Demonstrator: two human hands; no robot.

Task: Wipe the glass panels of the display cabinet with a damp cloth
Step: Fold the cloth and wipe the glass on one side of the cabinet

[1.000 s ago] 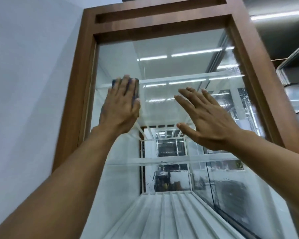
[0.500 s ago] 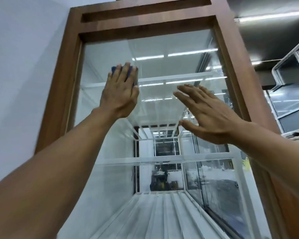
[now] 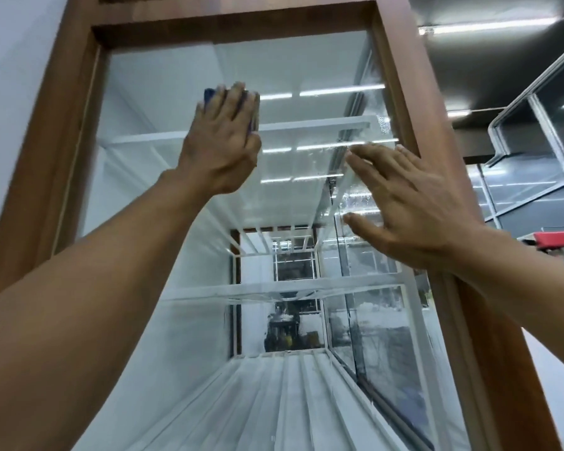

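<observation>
- Compared with the frame half a second earlier, the left hand [image 3: 223,143] is seen a little further right along the glass panel [image 3: 163,92], still in the upper part of the frame, and the view has tilted upward so that less of the cabinet's top rail is shown.
- The right hand [image 3: 414,209] has shifted toward the right edge of the glass, its fingertips now near the wooden frame [image 3: 401,86] at centre right.
- A dark blue cloth [image 3: 209,94] is pressed flat against the glass under the left palm; only its edges are visible past the fingers, at the top and right side of the hand.
- The right hand is spread open with fingers extended, nothing held; whether it actually touches the glass cannot be told.
- The frame is of smooth, reddish-brown wood grain with square corners.
- The glass is clear and glossy, with long strip lights mirrored in it and streaks and droplets visible near the right hand.
- Inside the cabinet, flat white shelves [image 3: 274,289] are seen across the centre, and a ribbed white floor at the bottom.
- A red object [image 3: 559,239] is visible at the right edge; what it is cannot be told.
</observation>
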